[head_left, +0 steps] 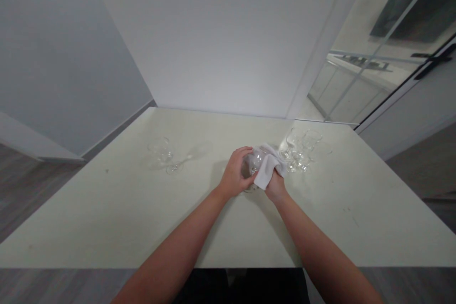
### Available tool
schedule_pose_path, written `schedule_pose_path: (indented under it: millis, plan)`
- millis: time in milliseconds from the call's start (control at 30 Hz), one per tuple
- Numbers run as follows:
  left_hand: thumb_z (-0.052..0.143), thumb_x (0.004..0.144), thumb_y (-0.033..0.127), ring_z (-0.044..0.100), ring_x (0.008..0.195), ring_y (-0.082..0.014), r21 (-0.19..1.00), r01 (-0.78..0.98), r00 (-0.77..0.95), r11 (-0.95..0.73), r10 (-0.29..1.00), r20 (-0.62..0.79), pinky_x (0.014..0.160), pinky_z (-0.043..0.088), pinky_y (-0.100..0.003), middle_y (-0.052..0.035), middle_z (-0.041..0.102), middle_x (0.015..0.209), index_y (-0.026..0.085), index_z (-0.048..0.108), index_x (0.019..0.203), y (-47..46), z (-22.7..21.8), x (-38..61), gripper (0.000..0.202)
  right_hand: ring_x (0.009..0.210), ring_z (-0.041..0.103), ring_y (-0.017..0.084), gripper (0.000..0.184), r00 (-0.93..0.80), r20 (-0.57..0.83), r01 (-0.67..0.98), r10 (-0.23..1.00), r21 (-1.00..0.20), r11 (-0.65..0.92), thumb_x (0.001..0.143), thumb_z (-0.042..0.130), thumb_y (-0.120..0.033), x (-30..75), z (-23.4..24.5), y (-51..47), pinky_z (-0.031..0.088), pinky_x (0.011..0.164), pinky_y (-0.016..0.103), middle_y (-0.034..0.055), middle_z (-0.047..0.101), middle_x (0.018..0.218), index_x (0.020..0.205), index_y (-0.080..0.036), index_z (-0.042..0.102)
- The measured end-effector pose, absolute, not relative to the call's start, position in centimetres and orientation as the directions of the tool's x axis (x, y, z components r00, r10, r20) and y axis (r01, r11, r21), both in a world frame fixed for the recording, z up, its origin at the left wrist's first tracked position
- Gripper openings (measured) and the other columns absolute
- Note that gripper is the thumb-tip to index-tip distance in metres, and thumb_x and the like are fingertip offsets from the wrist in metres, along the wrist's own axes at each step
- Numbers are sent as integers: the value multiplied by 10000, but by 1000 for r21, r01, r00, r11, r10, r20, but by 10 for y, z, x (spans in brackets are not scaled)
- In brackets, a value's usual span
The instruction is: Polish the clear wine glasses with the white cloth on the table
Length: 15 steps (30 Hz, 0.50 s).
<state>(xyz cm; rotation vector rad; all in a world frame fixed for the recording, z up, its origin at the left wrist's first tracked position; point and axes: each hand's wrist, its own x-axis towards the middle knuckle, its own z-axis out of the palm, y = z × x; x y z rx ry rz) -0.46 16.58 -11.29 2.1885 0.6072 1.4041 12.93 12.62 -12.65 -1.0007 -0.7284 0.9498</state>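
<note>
A clear stemmed glass is held over the middle of the table between my two hands. My left hand wraps round the left side of its bowl. With my right hand I grip a white cloth, which lies against the right side of the glass. The cloth covers most of my right fingers. Below the hands, part of the glass's round foot shows near the tabletop; whether it touches the table I cannot tell.
On the pale table, a clear stemmed glass stands at the left. Several more clear glasses are grouped just right of my hands. A white wall rises behind the table, with a glazed panel at the right.
</note>
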Motion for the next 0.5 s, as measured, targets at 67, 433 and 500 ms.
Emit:
schedule_pose_path:
  millis: [67, 433, 500]
  plan:
    - [681, 816, 372, 477, 1230, -289, 623, 129, 376, -772, 619, 689, 1066, 384, -482, -150, 502, 1315, 195, 444, 1307, 166, -112, -5, 573, 916, 688, 234, 365, 418, 95, -334, 903, -909, 250, 758, 656, -435, 126, -117, 124, 571, 840, 401, 32, 737, 995, 1066, -240, 649]
    - [682, 796, 434, 374, 1321, -316, 665, 105, 518, -739, 612, 598, 1124, 331, -471, -126, 368, 1394, 251, 491, 1382, 166, -113, -8, 643, 979, 663, 248, 462, 334, 134, -295, 933, -925, 239, 591, 796, -332, 129, -118, 120, 539, 952, 451, 28, 723, 950, 1011, -226, 635]
    - [677, 795, 445, 365, 1324, -319, 666, 109, 522, -738, 613, 593, 1130, 324, -477, -122, 353, 1396, 259, 485, 1395, 166, -114, -8, 656, 977, 665, 261, 410, 328, 140, -269, 934, -934, 234, 611, 781, -364, 130, -121, 120, 543, 942, 468, 31, 723, 895, 967, -219, 638]
